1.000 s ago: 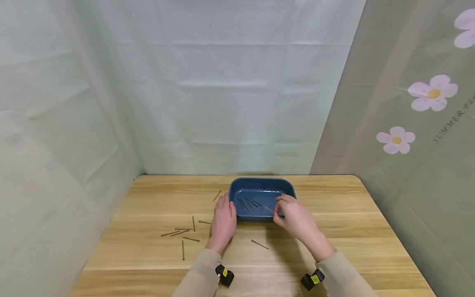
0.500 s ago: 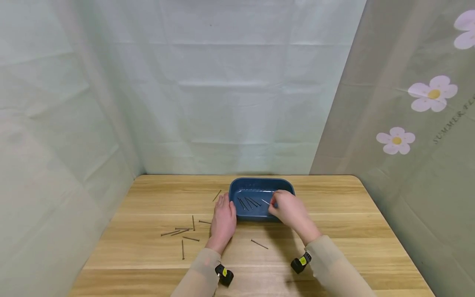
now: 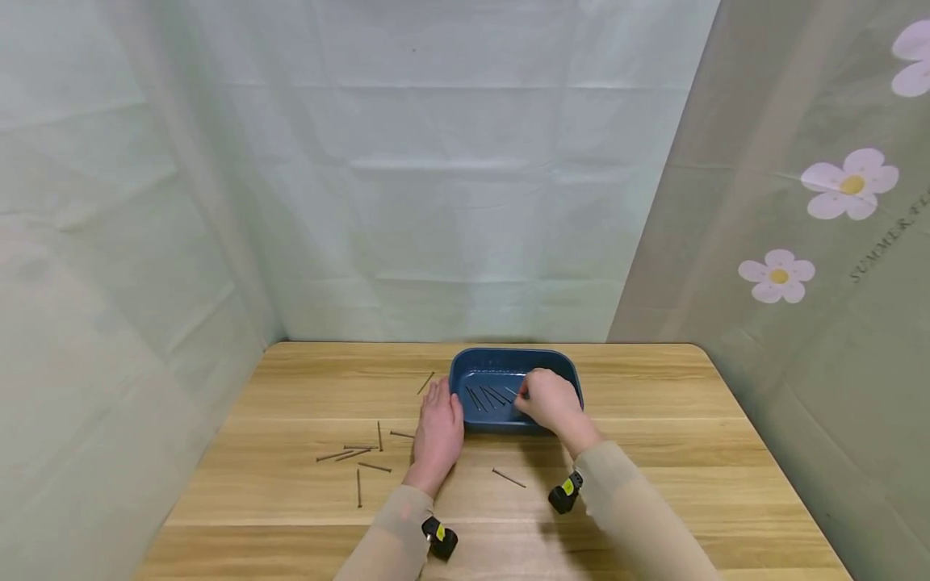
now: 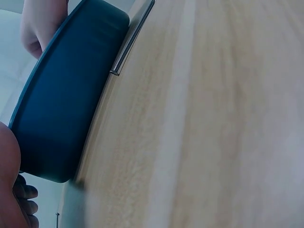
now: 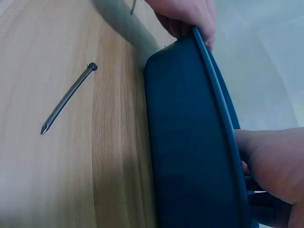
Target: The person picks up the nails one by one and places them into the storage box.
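Note:
A dark blue tray (image 3: 566,370) stands at the back middle of the wooden table (image 3: 668,460) with several nails (image 3: 485,396) lying in it. My right hand (image 3: 536,400) reaches down into the tray with curled fingers and pinches a thin nail (image 3: 511,391) close to the others. The left hand (image 3: 438,426) lies flat on the table, its fingers straight and against the tray's left wall. In the right wrist view the left hand (image 5: 183,14) touches the tray's corner (image 5: 190,142), and my right hand (image 5: 273,166) hangs over the rim.
Several loose nails (image 3: 354,452) are scattered on the table left of my left hand. One nail (image 3: 507,477) lies in front of the tray, another (image 3: 425,382) by its back left. Pale cloth walls close in the table behind and on both sides.
My right hand has carried the nail left and down, from the tray's front right rim into the tray beside the other nails. The left hand has not moved.

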Motion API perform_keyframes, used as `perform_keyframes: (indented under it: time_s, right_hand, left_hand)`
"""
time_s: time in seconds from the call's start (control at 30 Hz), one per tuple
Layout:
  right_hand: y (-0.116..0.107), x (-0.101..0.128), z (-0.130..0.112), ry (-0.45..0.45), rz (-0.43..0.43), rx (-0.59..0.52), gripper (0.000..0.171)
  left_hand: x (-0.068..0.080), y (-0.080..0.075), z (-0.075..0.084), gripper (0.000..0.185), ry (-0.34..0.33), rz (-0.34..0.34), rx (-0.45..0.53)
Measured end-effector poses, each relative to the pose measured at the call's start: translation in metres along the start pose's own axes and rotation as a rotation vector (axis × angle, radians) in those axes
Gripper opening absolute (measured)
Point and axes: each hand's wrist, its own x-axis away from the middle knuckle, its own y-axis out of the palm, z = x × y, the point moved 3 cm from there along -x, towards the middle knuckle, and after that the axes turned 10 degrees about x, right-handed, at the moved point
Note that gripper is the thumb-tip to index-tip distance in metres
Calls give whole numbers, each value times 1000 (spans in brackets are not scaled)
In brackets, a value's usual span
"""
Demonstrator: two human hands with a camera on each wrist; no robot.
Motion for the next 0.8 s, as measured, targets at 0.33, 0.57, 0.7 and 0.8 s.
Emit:
perform_keyframes:
  time_s: [0.33, 0.57, 0.7, 0.8]
  right_hand:
    - [11, -11, -3, 11, -39, 5, 22]
    - [16, -18, -6, 19, -54, 19, 37]
    - [20, -22, -8, 25, -68, 21, 46]
    - [22, -25, -9, 29, -74, 18, 45]
  left_hand:
    - [1, 2, 0, 44, 23, 13, 7]
    - [0, 2, -1, 45, -17, -5, 9]
    - [0, 2, -1, 45, -7, -5, 9]
    - [0, 3, -2, 46, -3, -4, 5]
